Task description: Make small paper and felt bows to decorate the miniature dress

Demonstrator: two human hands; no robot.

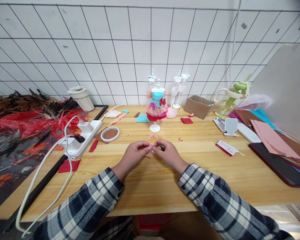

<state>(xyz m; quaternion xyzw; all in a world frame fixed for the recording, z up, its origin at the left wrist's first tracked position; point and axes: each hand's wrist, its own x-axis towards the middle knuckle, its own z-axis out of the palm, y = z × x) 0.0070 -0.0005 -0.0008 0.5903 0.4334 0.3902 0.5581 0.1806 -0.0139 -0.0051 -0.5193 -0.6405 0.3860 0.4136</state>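
Observation:
My left hand (136, 154) is closed in a pinch above the middle of the table. A small piece of pink paper (149, 155) shows at its fingertips. My right hand (170, 154) meets it there, fingers curled and pinching. A small dark tool (161, 146) sticks out between its fingers; its kind is not clear. Just beyond lie pink paper scraps (153, 136). Behind them stands a small white dress form (158, 89) on a round base, wearing a paper dress (157, 106) with a blue top, layered pink and red skirt and a red bow.
Tape roll (110, 129) and power strip (88, 138) with white cables are at the left. A pink bowl (171, 113), cardboard box (198, 107) and bare dress forms (182, 83) stand at the back. A phone stand (231, 126), tag (227, 148) and coloured paper (275, 138) lie right.

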